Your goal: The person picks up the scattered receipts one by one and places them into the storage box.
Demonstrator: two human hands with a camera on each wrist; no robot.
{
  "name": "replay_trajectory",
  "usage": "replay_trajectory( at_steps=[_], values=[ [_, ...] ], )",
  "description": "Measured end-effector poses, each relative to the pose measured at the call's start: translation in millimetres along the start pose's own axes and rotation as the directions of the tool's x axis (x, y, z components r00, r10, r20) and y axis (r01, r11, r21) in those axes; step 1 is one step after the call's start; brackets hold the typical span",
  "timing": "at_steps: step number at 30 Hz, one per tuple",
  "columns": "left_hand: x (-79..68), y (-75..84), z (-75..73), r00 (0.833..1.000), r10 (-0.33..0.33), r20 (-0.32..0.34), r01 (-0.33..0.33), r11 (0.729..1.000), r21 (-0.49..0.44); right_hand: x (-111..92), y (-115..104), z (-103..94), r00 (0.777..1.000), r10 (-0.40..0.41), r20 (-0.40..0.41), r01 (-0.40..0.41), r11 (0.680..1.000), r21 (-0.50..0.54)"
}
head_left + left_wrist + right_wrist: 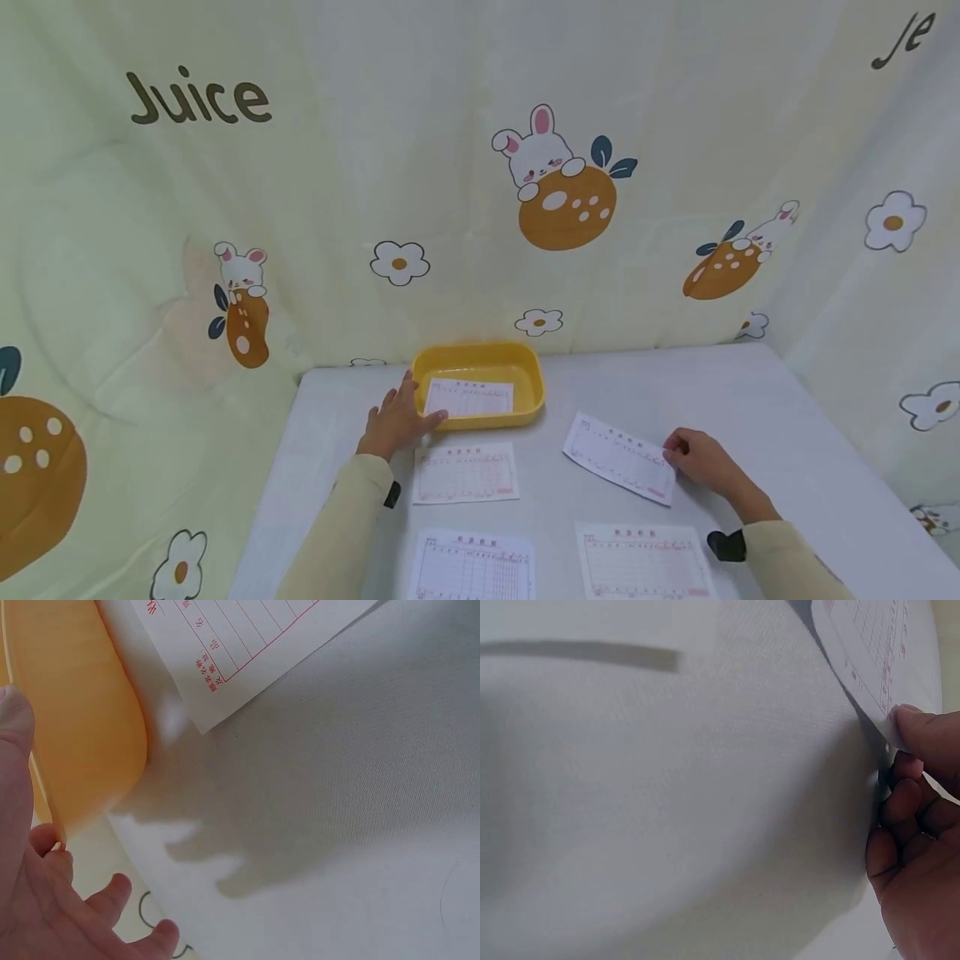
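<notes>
My left hand (397,419) holds the near left corner of a yellow plastic tray (528,400), thumb along the front rim and fingers spread at the left side. In the left wrist view, a fingertip bends at the rim of the tray (90,712). A printed receipt form (468,397) lies inside the tray. Between thumb and fingers, my right hand (705,461) pinches the right end of another printed form (618,458), which slants to the right of the tray. The right wrist view shows the thumb on the corner of this form (862,656).
Directly before the tray lies a red-printed form (465,473). Nearer are a dark-printed form (472,567) and another red-printed form (645,562). They lie on a white-covered table (757,400). A patterned curtain (450,167) hangs close behind the tray.
</notes>
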State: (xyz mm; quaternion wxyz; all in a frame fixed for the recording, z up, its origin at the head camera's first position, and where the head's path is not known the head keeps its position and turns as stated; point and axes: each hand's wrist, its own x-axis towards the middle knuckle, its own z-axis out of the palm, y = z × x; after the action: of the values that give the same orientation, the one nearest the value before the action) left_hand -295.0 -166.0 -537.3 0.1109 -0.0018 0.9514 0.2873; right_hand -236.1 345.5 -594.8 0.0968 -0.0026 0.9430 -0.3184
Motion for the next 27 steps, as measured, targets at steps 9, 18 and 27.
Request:
replay_trajectory(
  at_steps=[9,18,27],
  values=[
    [0.2,-4.5,5.4,1.0,0.004,0.014,-0.005,0.999,0.038,-1.7,3.8,1.2,0.999,-0.02,-0.03,0.021,1.0,0.01],
    [2.4,-3.7,0.8,1.0,0.023,0.015,-0.025,0.996,0.09,-2.8,4.0,4.0,0.998,-0.033,-0.057,0.033,0.999,0.007],
    [7.3,-5.2,0.4,1.0,0.02,0.011,-0.021,0.995,0.099,-2.0,3.0,2.4,0.997,-0.036,-0.064,0.037,0.999,0.012]
  ],
)
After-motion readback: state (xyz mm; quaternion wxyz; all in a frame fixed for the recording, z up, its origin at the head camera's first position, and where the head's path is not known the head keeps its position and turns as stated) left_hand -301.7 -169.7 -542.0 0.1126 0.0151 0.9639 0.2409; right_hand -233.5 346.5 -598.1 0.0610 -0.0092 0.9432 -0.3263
